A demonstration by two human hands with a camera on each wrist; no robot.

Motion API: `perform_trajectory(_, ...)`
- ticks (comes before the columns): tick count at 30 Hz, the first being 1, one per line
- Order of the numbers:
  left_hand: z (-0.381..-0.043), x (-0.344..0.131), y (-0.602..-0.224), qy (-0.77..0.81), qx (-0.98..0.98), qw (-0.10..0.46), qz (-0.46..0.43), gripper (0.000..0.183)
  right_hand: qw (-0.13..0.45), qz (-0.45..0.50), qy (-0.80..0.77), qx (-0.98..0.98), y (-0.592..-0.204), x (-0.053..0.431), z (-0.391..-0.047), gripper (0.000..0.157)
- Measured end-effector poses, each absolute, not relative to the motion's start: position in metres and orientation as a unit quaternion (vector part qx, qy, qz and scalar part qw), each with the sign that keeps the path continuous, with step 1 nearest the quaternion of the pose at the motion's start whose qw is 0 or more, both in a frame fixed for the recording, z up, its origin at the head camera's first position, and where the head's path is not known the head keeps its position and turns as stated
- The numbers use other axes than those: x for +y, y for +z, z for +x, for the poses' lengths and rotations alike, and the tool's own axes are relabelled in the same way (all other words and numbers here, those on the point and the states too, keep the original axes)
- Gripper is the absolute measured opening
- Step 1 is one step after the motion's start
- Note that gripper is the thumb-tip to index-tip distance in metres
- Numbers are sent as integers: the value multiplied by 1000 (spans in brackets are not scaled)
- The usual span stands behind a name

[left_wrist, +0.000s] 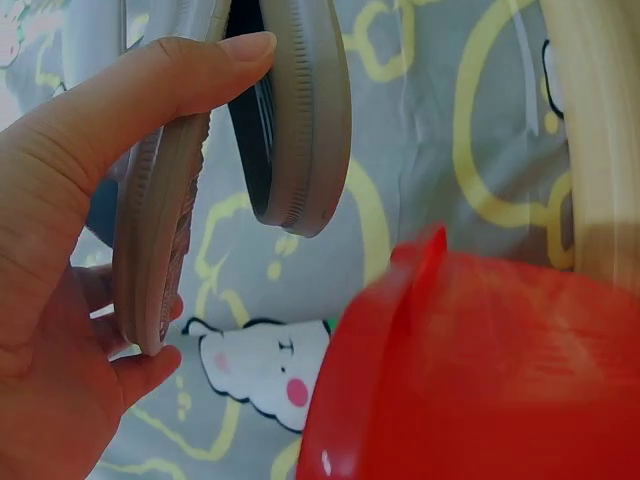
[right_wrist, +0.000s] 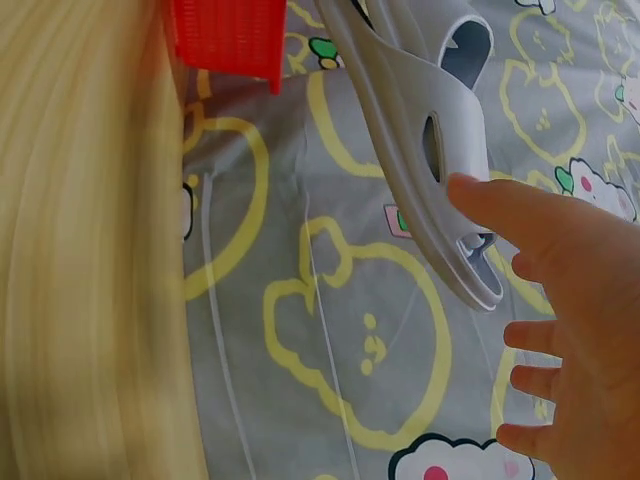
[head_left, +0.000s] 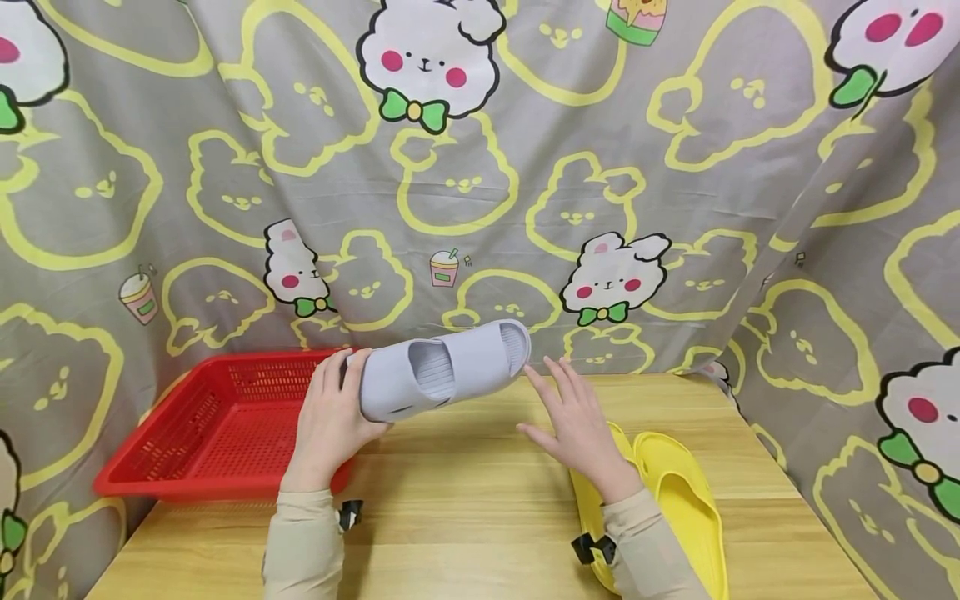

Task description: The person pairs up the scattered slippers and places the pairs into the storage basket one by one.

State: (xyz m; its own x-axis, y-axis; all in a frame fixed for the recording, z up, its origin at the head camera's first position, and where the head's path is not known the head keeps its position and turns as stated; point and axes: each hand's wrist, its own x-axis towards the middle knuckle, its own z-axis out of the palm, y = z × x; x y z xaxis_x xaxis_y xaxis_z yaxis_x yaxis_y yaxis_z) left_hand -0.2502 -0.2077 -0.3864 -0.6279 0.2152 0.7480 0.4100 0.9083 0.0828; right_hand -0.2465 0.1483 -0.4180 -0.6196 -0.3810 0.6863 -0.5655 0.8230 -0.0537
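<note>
My left hand (head_left: 333, 408) grips light grey slippers (head_left: 480, 362) by one end, holding them above the table. They lie nested lengthwise, with two straps and a ribbed insole showing from above. The left wrist view shows my thumb (left_wrist: 190, 75) over a sole edge and fingertips under it; a second grey slipper edge (left_wrist: 315, 130) hangs alongside. My right hand (head_left: 573, 417) is at the open-toe end with fingers spread, index fingertip right by the sole. In the right wrist view my thumb (right_wrist: 520, 205) overlaps the strap, and the other fingers are apart from the slippers.
A red plastic basket (head_left: 225, 354) with perforated walls stands at the left of the wooden table (head_left: 457, 517). Yellow slippers (head_left: 701, 517) lie at the right, partly beneath my right forearm. A patterned grey curtain (head_left: 480, 208) hangs behind and at the sides.
</note>
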Motion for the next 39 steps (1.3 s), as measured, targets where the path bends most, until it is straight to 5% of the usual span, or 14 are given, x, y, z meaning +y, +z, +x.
perform_trajectory(39, -231, -264, -379, -153, -908, 381, -88, 103, 233, 334, 83, -910, -435, 85, -218, 78)
